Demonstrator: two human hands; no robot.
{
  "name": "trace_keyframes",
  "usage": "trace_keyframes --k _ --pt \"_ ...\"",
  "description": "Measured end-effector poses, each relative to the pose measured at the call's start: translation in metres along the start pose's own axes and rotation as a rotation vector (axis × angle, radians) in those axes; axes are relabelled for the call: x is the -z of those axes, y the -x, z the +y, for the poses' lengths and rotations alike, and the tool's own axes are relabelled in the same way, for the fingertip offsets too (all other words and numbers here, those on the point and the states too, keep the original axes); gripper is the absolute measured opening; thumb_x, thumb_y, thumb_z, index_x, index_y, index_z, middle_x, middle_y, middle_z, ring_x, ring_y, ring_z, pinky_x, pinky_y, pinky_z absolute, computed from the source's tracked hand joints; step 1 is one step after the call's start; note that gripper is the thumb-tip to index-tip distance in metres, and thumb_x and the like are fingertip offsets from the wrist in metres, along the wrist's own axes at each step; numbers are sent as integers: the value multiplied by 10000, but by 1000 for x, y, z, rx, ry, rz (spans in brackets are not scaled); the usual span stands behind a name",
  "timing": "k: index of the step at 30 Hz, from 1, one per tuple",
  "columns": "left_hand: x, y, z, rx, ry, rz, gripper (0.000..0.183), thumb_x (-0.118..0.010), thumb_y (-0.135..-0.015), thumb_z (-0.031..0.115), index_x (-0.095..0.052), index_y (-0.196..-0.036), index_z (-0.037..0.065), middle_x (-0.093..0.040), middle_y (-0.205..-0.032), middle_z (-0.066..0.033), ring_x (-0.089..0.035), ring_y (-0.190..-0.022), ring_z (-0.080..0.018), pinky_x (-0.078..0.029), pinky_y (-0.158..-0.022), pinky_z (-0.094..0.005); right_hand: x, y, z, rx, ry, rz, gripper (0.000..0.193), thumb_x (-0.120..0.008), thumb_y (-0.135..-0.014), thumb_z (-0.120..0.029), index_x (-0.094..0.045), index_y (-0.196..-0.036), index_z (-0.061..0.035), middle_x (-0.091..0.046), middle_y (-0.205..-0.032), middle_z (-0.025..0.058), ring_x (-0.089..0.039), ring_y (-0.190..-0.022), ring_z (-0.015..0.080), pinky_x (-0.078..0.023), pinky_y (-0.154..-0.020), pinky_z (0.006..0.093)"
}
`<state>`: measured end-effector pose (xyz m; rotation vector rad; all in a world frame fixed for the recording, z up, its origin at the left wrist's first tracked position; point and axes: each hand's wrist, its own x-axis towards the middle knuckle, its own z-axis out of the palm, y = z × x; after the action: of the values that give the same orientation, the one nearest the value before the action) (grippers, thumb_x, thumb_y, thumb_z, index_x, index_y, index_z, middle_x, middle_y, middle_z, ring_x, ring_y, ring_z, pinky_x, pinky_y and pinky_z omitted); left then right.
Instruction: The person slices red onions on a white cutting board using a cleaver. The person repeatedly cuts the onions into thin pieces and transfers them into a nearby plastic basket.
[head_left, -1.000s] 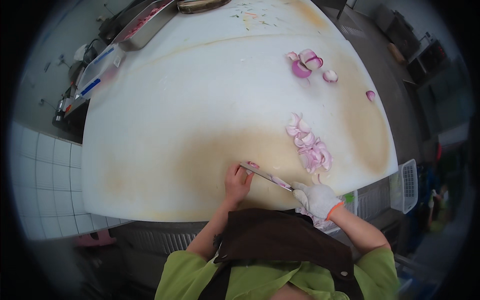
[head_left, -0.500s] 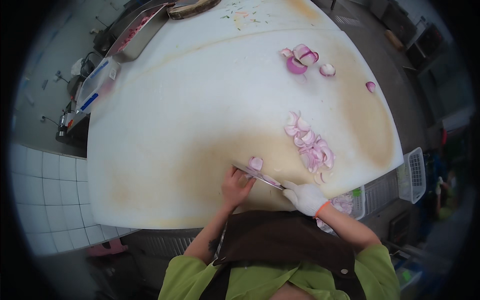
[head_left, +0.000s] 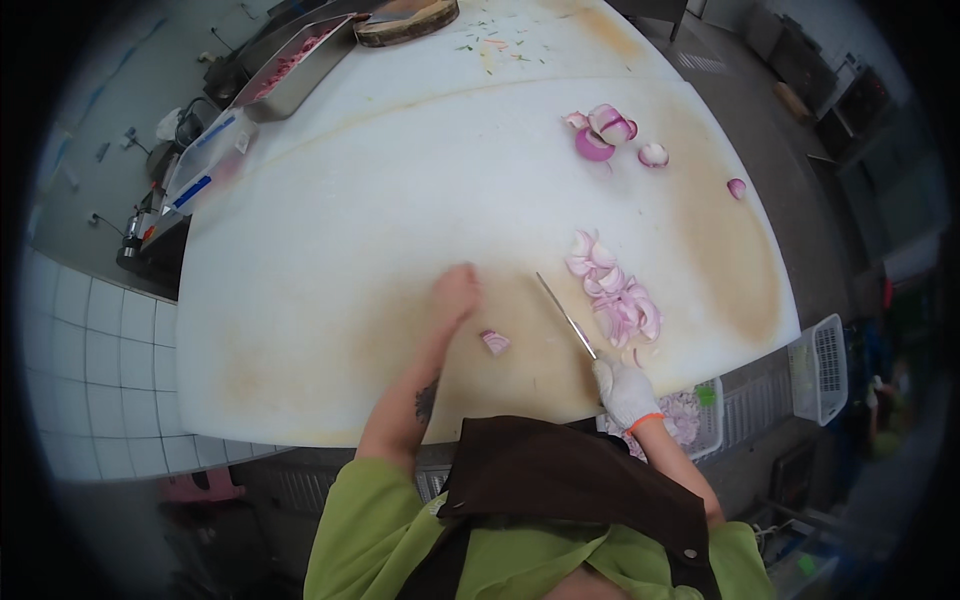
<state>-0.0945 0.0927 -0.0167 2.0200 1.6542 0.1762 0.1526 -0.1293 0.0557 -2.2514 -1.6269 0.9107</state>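
My right hand (head_left: pixel 627 392), in a white glove with an orange cuff, grips a knife (head_left: pixel 567 316) whose blade points away and to the left, beside a pile of sliced red onion (head_left: pixel 618 298). My bare left hand (head_left: pixel 458 290) is over the white cutting surface (head_left: pixel 330 220), left of the knife; motion smears its fingers. Between it and the knife handle, closer to me, lies a small cut piece of red onion (head_left: pixel 496 342). Larger onion chunks (head_left: pixel 603 130) sit at the far right, with a single onion piece (head_left: pixel 653 155) beside them.
At the far left stand a metal tray of red meat (head_left: pixel 290 78) and a clear plastic box with blue clips (head_left: pixel 213 155). A round wooden board (head_left: pixel 407 22) is behind. Below the near right edge is a basket of chopped onion (head_left: pixel 707 425), with a white basket (head_left: pixel 820 368) further right.
My left hand has left the onion piece and moved forward. My right hand has shifted right with the knife, whose blade has swung away from the piece.
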Motion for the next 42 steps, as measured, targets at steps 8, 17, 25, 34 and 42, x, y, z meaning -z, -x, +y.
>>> trace_keyframes --k 8,17,25,34,42 --pt "11 79 -26 -605 133 160 484 -743 -705 149 -578 -1158 100 -581 -1086 -120 -524 -1072 -298 -423 -881 -430 2 -1 -2 0 -13 -53 469 -346 -954 -421 -566 -1217 -102 -637 -942 264 -596 -909 438 -451 -815 494" --pt "-74 101 53 -590 156 413 360 -657 -659 -29 -619 -998 85 -561 -1059 -95 -528 -1019 -295 -471 -810 -374 -1 -1 5 -45 -286 -75 455 -435 -925 -368 -561 -1232 -56 -652 -822 231 -647 -754 350 -494 -729 415" --pt "-91 134 89 -516 591 372 327 -672 -708 -44 -631 -1018 51 -568 -1089 -108 -547 -1020 -309 -475 -835 -370 27 15 -1 101 -101 115 375 -477 -918 -269 -554 -1214 -51 -651 -747 185 -650 -697 335 -498 -654 424" --pt "-91 137 80 -519 613 436 262 -715 -738 59 -638 -988 58 -593 -1055 -99 -588 -938 -308 -490 -791 -373 5 9 -5 185 155 119 244 -468 -926 -262 -584 -982 -55 -634 -715 206 -625 -680 394 -482 -641 485" --pt "-85 135 85 -447 555 423 268 -725 -709 54 -593 -942 53 -570 -989 -93 -554 -919 -313 -469 -773 -397 6 -3 -13 172 131 107 281 -466 -923 -286 -554 -881 -22 -624 -729 249 -607 -686 436 -466 -648 535"
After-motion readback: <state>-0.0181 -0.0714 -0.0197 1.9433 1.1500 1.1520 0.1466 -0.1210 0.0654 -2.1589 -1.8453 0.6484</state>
